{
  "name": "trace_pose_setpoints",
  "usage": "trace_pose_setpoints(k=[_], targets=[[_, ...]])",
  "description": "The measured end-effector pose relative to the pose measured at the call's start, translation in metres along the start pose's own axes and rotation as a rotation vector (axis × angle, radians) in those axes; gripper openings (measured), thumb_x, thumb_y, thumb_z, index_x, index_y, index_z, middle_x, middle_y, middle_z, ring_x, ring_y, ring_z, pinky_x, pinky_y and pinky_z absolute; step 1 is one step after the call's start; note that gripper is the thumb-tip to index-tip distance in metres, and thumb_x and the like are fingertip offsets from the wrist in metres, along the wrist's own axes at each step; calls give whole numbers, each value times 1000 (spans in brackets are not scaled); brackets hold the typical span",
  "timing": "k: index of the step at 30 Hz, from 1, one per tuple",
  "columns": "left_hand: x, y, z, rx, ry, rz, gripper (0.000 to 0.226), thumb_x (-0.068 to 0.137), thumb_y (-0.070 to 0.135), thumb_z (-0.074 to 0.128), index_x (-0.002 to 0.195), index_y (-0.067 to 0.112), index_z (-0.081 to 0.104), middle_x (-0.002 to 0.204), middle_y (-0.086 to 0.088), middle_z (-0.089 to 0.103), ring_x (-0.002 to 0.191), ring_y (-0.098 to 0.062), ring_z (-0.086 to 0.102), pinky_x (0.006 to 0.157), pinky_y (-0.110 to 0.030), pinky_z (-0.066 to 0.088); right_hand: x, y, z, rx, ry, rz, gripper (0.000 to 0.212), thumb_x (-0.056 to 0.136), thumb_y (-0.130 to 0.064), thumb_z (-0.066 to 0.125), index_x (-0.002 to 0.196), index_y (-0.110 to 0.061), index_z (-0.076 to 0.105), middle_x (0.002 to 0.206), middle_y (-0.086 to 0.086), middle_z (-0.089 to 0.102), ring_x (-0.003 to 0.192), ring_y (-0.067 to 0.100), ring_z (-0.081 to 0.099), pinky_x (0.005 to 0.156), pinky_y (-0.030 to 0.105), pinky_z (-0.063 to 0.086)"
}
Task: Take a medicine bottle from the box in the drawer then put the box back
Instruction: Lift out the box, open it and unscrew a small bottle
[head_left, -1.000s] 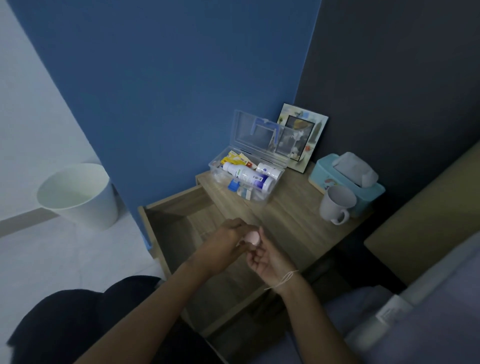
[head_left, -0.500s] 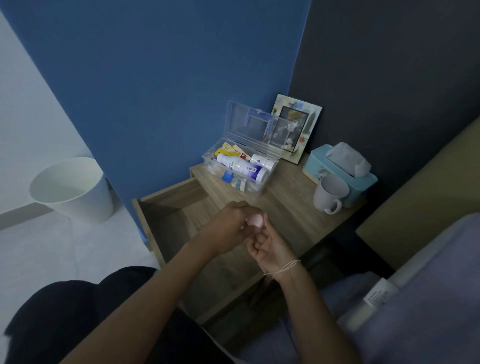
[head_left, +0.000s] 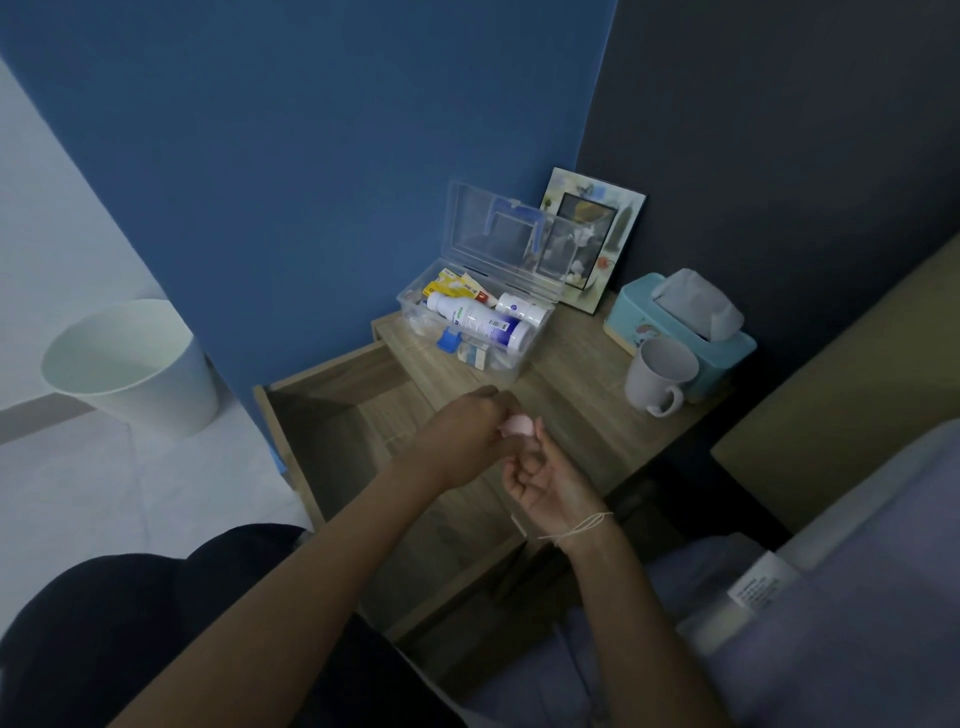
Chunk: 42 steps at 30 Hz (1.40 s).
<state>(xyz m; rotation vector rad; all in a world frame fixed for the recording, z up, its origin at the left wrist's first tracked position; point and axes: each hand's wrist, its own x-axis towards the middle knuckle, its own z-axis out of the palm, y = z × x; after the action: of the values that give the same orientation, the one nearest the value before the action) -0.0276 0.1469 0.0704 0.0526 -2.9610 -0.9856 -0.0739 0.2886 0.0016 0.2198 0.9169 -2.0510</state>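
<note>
Over the open drawer (head_left: 332, 415), in front of the open box (head_left: 470, 332), both hands (head_left: 457, 441) (head_left: 545, 475) pinch 1 small pink thing (head_left: 517, 427), perhaps the bottle's cap.

Dim, bluish, soft focus, wide-angle edge distortion.

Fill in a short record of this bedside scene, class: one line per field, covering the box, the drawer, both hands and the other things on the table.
box: clear box on the table, lid up, bottles inside
drawer: drawer pulled open
left hand: left hand on a small pink thing
right hand: right hand also on it
other things: mug, tissue box, picture frame
floor: white bin
</note>
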Motion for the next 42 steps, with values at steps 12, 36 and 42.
trace_pose_setpoints(k=[12,36,42], targets=[[25,-22,19,-55,221,-104,33,90,27,59,118,11,54,114,-14,57,94,-29,60,83,-44,52,7,-9,-17,58,66,-41,29,87,-16,60,114,-11,69,119,21,68,101,27,71,75,33,59],[26,-71,111,266,179,-38,35,91,32,57,116,8,61,114,-14,62,100,-34,58,83,-41,46,29,28,-48,-1234,650,-577,35,77,-4,69,112,-9,67,113,12,70,110,28,61,100,49,44],[8,-80,116,212,241,134,32,94,22,55,123,9,60,121,-11,65,107,-29,62,89,-39,51,27,30,-47,-1263,669,-623,39,74,-7,74,113,-7,67,116,13,68,112,30,58,100,45,44]])
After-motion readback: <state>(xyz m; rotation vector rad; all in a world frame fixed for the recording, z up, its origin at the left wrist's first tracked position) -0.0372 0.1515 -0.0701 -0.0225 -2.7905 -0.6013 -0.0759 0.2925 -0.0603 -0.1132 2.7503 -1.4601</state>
